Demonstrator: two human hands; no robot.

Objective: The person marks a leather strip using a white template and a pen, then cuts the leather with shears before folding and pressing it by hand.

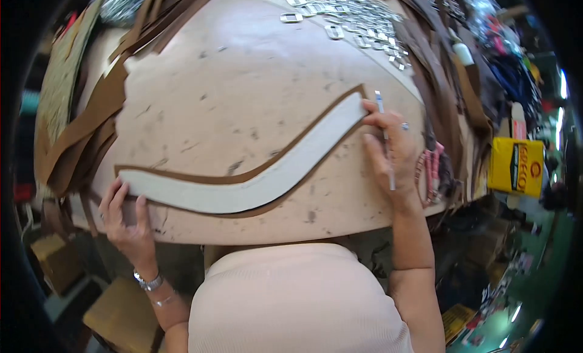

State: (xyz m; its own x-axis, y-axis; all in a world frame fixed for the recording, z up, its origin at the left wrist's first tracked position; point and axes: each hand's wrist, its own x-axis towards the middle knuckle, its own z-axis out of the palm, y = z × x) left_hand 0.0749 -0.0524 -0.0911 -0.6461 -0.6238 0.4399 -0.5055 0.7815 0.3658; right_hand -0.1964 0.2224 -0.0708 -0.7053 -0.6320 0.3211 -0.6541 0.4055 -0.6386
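A long curved white template (267, 191) lies on a slightly wider curved brown strip (243, 179), which looks like leather. The brown shows along both edges of the white piece. At the left end, my left hand (129, 228) rests with its fingers apart, fingertips touching the end of the strips. My right hand (395, 143) is at the upper right end, index fingertip on the white template. A slim pen (379, 101) is tucked between the fingers of that hand, crossing it roughly upright. The thumb points toward the strip without clearly gripping it.
The pale, marked tabletop (200, 116) carries many metal buckles (334, 31) at the back. Brown strips (91, 122) pile up at left, with more strips (434, 67) at right. A yellow can (516, 166) stands at the right edge. Cardboard boxes (124, 313) sit below left.
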